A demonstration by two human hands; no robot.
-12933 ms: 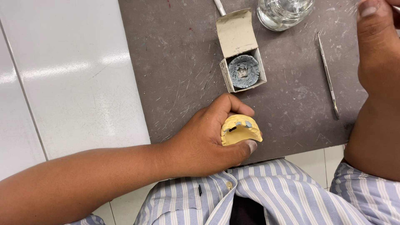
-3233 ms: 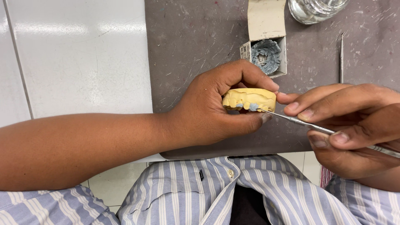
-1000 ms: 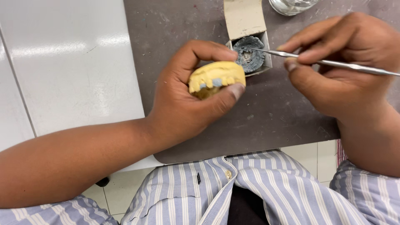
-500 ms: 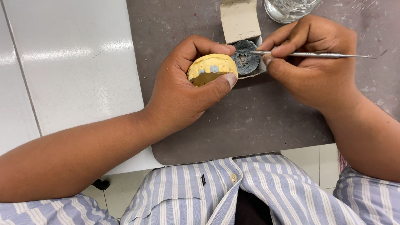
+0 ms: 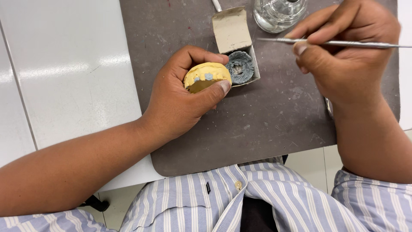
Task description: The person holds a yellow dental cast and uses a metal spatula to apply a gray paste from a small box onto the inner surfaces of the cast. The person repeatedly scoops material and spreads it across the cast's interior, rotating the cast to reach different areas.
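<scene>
Head view, looking down: the left hand point(image 5: 180, 101) grips one yellow tooth model point(image 5: 207, 77) with blue-grey patches, fingers wrapped round it, above a grey mat point(image 5: 266, 124) on the table. The right hand point(image 5: 347, 56) pinches one thin metal tool point(image 5: 326, 43), tip lifted clear of one small open box point(image 5: 237, 47) of grey wax. One glass jar point(image 5: 279, 13) stands beyond. Judging by this, wax is being applied; bringing the tip to the model calls for a steady hand.
</scene>
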